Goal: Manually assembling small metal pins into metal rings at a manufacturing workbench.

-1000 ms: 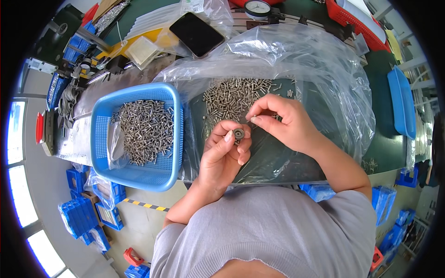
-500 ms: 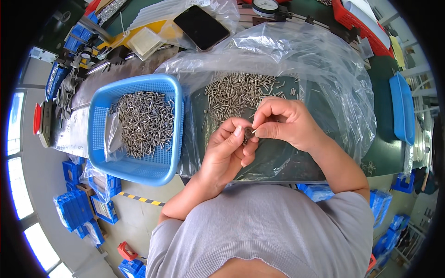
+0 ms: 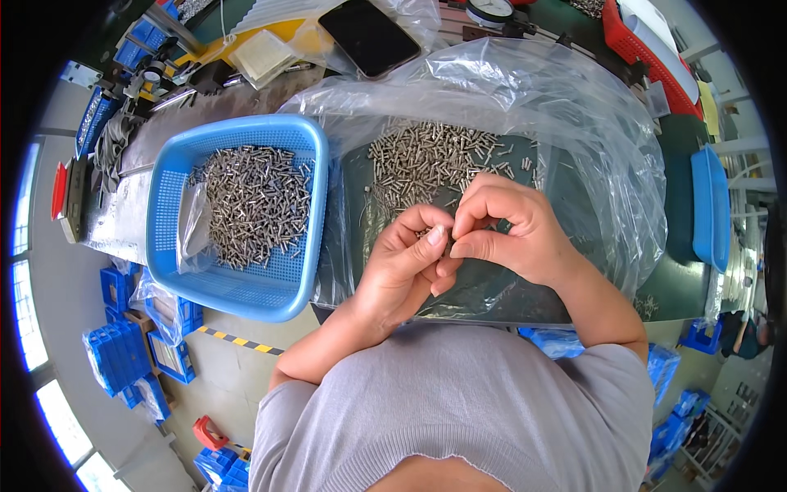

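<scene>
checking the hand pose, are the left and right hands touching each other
Touching. The head view shows the left hand and the right hand with fingertips pressed together, no gap between them, above the dark mat.

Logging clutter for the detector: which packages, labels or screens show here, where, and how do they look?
Phone: top centre, dark blank screen, rectangular.
Clear bag: big, crumpled, spread under the screws by the hands.
Small bag: clear, inside the blue basket.
Flat box: pale, square, top left.

The person wears a grey, fine-ribbed, short-sleeved knit top (image 3: 459,410); forearms and both hands are bare, without gloves.
</scene>
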Demonstrator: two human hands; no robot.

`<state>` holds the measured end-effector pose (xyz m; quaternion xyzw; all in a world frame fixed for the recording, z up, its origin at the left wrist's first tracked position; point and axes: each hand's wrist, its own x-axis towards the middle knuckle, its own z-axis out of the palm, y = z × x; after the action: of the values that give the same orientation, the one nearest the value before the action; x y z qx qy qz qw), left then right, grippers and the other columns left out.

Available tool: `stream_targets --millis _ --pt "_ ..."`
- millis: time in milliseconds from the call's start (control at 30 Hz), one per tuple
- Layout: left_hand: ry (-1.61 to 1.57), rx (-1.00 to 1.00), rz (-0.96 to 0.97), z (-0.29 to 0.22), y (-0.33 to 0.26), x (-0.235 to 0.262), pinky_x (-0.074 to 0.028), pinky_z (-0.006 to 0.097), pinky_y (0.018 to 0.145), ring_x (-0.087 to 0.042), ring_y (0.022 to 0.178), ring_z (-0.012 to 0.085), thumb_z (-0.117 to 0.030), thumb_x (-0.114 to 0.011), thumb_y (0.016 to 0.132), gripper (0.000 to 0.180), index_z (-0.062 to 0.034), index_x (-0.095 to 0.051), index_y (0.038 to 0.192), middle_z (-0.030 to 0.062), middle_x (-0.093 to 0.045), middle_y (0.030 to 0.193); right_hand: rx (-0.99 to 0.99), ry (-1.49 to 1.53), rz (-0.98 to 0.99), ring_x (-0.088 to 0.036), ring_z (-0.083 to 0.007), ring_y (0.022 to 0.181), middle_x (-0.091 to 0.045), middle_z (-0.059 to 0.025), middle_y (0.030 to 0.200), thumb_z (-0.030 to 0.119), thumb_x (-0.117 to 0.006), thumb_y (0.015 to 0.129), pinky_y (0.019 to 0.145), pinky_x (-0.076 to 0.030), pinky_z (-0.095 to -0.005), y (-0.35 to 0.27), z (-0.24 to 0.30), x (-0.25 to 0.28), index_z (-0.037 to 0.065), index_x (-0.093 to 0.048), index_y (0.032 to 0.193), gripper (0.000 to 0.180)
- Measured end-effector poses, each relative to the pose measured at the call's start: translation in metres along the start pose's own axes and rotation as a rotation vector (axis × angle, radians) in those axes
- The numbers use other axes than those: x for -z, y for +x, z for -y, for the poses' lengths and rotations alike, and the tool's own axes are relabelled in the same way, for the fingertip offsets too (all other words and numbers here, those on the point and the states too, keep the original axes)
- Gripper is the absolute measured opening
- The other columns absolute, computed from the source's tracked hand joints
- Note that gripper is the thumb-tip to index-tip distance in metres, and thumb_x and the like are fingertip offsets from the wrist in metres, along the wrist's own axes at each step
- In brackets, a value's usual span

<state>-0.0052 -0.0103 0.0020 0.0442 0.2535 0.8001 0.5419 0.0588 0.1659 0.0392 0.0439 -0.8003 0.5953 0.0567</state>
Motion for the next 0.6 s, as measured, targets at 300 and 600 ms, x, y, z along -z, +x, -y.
stream_targets --millis 300,600 --pt "0.016 0.033 0.020 0.000 0.000 0.001 -0.036 0.022 0.050 -0.047 0.065 0.0087 -0.020 -0.058 0.092 0.017 -0.0060 -0.056 0.101 0.0034 -0.055 0.083 -0.054 0.055 -0.020 -0.050 -0.0105 0.075 -0.054 -0.0002 0.086 0.016 -0.079 0.072 0.064 -0.040 -0.0245 -0.001 -0.004 -0.005 0.007 -0.058 0.086 0.027" --pt "-0.051 0.076 -0.013 -0.002 0.001 -0.003 -0.035 0.021 0.049 -0.044 0.063 0.0079 -0.023 -0.058 0.093 0.019 -0.0058 -0.057 0.100 0.0046 -0.056 0.084 -0.143 0.128 0.039 -0.053 -0.0105 0.080 -0.055 -0.0002 0.089 0.012 -0.076 0.075 0.070 -0.043 -0.0252 0.003 -0.007 0.008 0.006 -0.061 0.091 0.023"
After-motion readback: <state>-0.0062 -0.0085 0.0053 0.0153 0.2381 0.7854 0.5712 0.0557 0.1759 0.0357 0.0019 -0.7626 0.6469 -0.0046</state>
